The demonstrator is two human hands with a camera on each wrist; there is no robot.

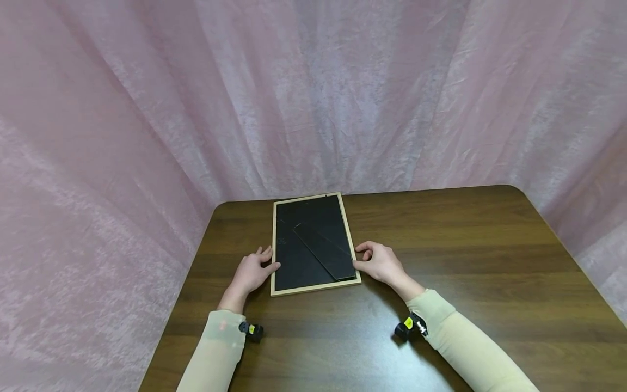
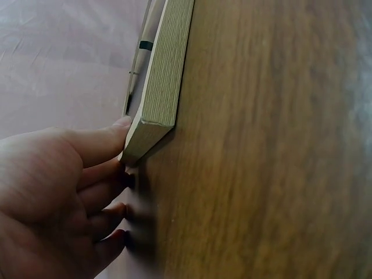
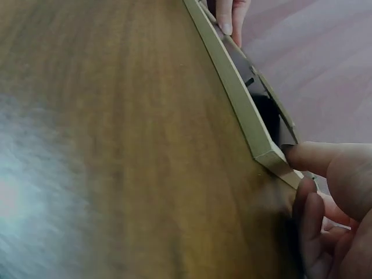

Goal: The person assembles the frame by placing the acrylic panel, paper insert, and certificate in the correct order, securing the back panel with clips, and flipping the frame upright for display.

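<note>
A picture frame point(image 1: 313, 245) is lying face down on a dark wooden table point(image 1: 465, 239), near the table's far left corner, its black backing board and folded easel stand point(image 1: 324, 251) facing up inside a pale wooden border. A person in cream sleeves is flanking the frame's near end with both hands. The left hand point(image 1: 251, 272) is resting at the frame's left edge, thumb lying against the pale wood and the other fingers point(image 2: 107, 203) loosely curled, their tips meeting the tabletop. The right hand point(image 1: 381, 262) is sitting at the near right corner, thumb point(image 3: 314, 158) pressing on the corner and fingers curled beneath; whether it is actually gripping the edge is hard to say from the wrist view. Pink draped fabric point(image 1: 313, 92) is hanging behind the table.
</note>
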